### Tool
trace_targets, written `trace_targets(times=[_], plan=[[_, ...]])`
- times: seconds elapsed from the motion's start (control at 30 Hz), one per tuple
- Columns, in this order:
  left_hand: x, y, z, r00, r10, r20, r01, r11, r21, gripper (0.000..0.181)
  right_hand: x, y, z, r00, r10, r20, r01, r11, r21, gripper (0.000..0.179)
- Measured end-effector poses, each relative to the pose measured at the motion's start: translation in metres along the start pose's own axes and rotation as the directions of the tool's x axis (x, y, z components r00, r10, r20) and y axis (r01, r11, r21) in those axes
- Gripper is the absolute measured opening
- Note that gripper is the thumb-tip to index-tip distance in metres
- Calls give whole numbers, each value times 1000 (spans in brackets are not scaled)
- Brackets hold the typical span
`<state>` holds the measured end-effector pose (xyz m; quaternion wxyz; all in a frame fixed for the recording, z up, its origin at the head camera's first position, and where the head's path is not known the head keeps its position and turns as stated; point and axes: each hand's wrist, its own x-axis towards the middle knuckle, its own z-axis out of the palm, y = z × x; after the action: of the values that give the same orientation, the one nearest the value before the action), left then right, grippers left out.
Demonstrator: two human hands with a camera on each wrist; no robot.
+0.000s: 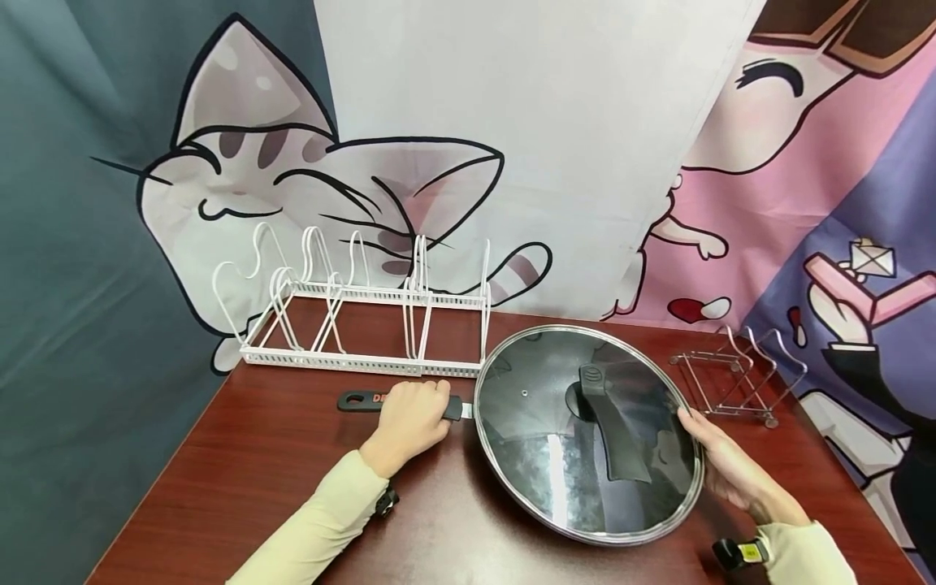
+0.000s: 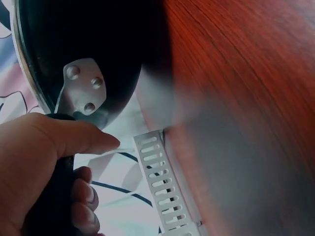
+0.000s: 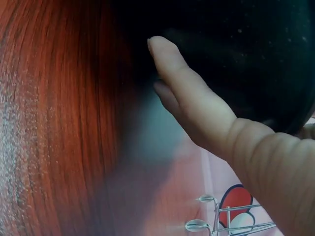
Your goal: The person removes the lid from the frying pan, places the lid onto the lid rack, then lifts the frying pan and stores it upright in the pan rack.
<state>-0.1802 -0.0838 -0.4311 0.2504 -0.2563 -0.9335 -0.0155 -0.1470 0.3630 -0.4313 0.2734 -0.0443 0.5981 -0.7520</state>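
A dark frying pan [image 2: 115, 37] is held up off the tabletop, covered by a glass lid [image 1: 522, 455] with a steel rim. On the lid stands a black upright handle [image 1: 617, 439]. My left hand [image 1: 413, 418] grips the pan's black handle [image 1: 358, 400], thumb laid along it towards the riveted joint. At the pan's right side is my right hand [image 1: 724, 463]. Its thumb lies over the rim, and its fingers [image 3: 179, 73] run fairly straight against the underside. The pan hides part of that hand in the head view.
Behind the pan handle, a white slotted rack [image 1: 329, 360] with upright curved wire dividers stands at the table's back left. A small metal wire rack [image 1: 742, 410] is at the back right. Printed cloth [image 1: 570, 162] hangs behind the brown table [image 1: 241, 455].
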Motion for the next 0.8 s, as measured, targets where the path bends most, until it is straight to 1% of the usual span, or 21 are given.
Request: trace_targets(times=[0.07, 0.1, 0.23, 0.37, 0.57, 0.73, 0.8], plan=[[1, 2, 3, 1000, -19, 4, 19, 1000, 16, 19, 0, 1, 1, 999, -12, -30, 12, 1000, -12, 33], [2, 2, 4, 1000, -26, 8, 26, 999, 22, 18, 0, 1, 1, 999, -22, -33, 21, 1000, -7, 26], [2, 3, 5, 999, -40, 30, 39, 999, 29, 18, 1, 3, 1, 999, -52, -12, 52, 999, 9, 23], [0, 2, 3, 998, -40, 43, 39, 999, 24, 18, 1, 5, 3, 998, -57, -21, 58, 998, 31, 23], [-8, -3, -4, 999, -38, 27, 37, 999, 15, 18, 0, 8, 10, 998, -51, 39, 48, 995, 87, 25], [-18, -8, -7, 999, -30, 29, 29, 1000, 8, 18, -2, 11, 19, 997, -33, 73, 23, 991, 135, 26], [-22, -11, -9, 999, -31, 38, 31, 1000, 3, 16, -2, 13, 22, 995, -25, 94, 11, 989, 148, 26]])
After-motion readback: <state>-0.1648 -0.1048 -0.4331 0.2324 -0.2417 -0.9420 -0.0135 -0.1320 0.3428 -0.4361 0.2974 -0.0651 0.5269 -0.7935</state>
